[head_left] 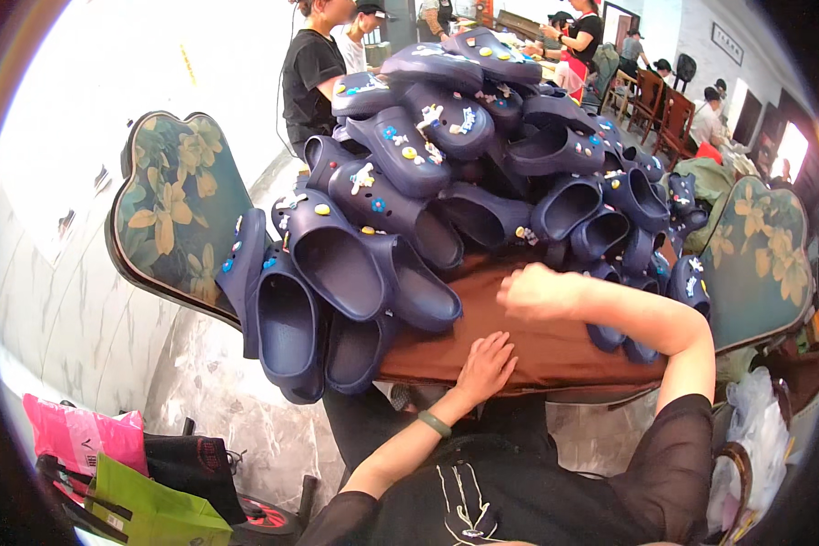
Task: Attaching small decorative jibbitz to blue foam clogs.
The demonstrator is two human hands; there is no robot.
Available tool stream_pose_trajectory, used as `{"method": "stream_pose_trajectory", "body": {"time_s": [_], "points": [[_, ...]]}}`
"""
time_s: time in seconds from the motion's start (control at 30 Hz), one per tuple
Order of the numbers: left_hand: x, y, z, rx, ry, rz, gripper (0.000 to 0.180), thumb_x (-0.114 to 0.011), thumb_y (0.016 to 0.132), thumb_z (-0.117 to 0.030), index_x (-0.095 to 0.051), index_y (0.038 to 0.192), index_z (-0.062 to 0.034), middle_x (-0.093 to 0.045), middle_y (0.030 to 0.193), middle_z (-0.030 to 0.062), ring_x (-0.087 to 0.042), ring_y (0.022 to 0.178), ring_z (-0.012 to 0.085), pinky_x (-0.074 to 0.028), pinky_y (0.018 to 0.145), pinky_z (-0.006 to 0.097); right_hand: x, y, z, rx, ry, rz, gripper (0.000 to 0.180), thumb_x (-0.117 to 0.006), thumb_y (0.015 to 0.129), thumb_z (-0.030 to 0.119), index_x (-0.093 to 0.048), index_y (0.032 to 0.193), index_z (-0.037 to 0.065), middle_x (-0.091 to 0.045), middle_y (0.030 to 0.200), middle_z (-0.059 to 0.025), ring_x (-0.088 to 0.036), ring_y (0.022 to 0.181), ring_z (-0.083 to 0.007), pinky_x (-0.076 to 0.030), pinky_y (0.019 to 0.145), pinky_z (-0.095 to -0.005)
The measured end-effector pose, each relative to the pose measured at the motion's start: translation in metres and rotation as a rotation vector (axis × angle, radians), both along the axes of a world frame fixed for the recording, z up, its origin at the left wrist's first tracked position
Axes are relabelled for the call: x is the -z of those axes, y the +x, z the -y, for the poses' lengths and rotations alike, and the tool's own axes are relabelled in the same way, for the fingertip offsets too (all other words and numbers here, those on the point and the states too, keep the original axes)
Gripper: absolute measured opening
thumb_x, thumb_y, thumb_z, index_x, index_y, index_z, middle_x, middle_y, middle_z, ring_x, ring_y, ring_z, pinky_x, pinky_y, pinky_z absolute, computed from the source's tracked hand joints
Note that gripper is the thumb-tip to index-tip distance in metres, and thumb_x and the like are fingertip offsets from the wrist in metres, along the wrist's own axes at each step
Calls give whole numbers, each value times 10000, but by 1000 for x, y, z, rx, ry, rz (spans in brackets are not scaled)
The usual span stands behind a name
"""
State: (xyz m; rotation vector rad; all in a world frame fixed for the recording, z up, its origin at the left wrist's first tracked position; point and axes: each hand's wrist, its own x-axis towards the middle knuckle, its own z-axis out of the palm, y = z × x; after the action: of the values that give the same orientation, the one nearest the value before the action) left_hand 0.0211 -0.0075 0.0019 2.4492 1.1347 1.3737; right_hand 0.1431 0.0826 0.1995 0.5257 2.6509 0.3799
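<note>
A big heap of navy clogs (337, 273) with small colourful charms on their tops covers most of the table. My left hand (488, 368) lies palm down on the brown cloth (482, 309) at the near edge, fingers stretched out; a green bangle (435, 423) circles that wrist. Over the cloth, just right of it, my right hand (541, 291) is curled closed, and whatever its fingers hold is hidden. It is apart from the clogs, nearest to the dark openings of those at the heap's front. A few clogs hang over the front edge near my right forearm.
Floral-patterned panels stand at the table's left end (177, 200) and right end (760, 246). Pink (82, 432) and green (155, 500) bags sit low at the left; clear plastic (755, 428) hangs at the right. Other people (311, 82) and wooden chairs (673, 123) are beyond the heap.
</note>
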Motion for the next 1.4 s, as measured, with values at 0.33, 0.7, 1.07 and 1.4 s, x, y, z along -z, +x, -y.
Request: {"method": "stream_pose_trajectory", "body": {"time_s": [0.33, 0.7, 1.07, 1.4], "points": [[18, 6, -4, 33, -97, -125, 312, -608, 773, -149, -604, 1051, -8, -615, 1045, 170, -509, 1058, 352, -378, 951, 448, 70, -11, 63, -50, -113, -87, 203, -584, 775, 226, -617, 896, 66, -630, 933, -93, -615, 871, -263, -500, 685, -391], [29, 18, -7, -213, 60, -471, 532, -487, 887, -264, -406, 1345, -4, -435, 1368, 194, -388, 1278, 340, -286, 1055, 472, 174, -25, 68, 443, -118, -788, 692, -373, 904, 587, -360, 1411, 117, -285, 1486, -170, -233, 1390, -329, -172, 1096, -573], [6, 13, 1, -253, -156, -669, 577, -363, 929, -358, -386, 1383, -2, -397, 1397, 248, -341, 1320, 375, -216, 1073, 548, 177, -43, 9, 719, -166, -664, 709, -376, 907, 561, -292, 1450, 114, -218, 1513, -180, -150, 1414, -336, -115, 1120, -556], [-3, 14, 2, -162, -189, -456, 542, -481, 893, -294, -425, 1303, 56, -448, 1320, 259, -362, 1275, 391, -242, 1052, 531, 177, -15, 4, 495, -445, -1246, 384, -530, 901, 368, -672, 1017, 30, -634, 1114, -129, -520, 1160, -275, -294, 1033, -484]]}}
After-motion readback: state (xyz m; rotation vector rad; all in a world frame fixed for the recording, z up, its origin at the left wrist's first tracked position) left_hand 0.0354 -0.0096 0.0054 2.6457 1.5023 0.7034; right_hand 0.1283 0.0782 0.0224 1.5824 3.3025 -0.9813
